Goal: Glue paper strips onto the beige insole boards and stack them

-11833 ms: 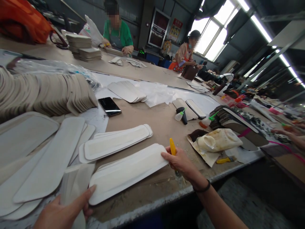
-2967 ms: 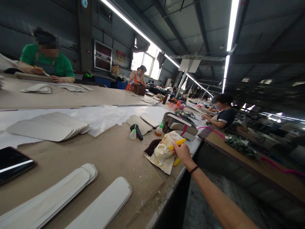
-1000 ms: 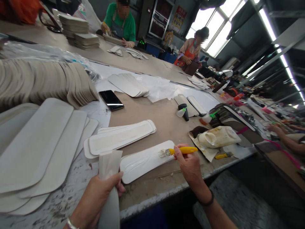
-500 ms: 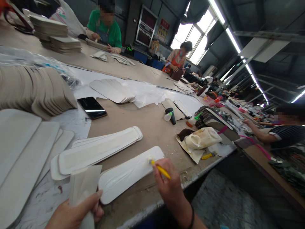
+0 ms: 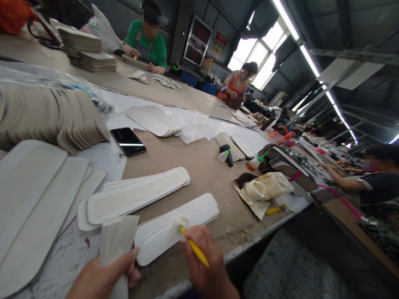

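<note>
My right hand (image 5: pixel 204 259) is closed round a yellow-handled brush (image 5: pixel 196 250). Its bristles press on the middle of a long white round-ended panel (image 5: pixel 162 241), where wet, whitish streaks show. More panels lie under that one. My left hand (image 5: pixel 107 272) grips a bundle of pale strips (image 5: pixel 116 236), with the thumb near the panel's left end. Behind it lies a fanned pile of similar panels (image 5: pixel 137 195), each with a cream strip along its middle.
Larger panels (image 5: pixel 28 195) and a row of curved pieces (image 5: pixel 52 116) fill the left. Beyond are a black phone (image 5: pixel 127 141) and fanned white pieces (image 5: pixel 154 120). A glue-stained container (image 5: pixel 268 185), another yellow brush (image 5: pixel 274 210) and a small bottle (image 5: pixel 223 155) stand right. Co-workers sit farther off.
The brush in my right hand has moved left and nearer along the panel, from its far end to the middle. My left hand still holds the strips. The view has shifted slightly.
</note>
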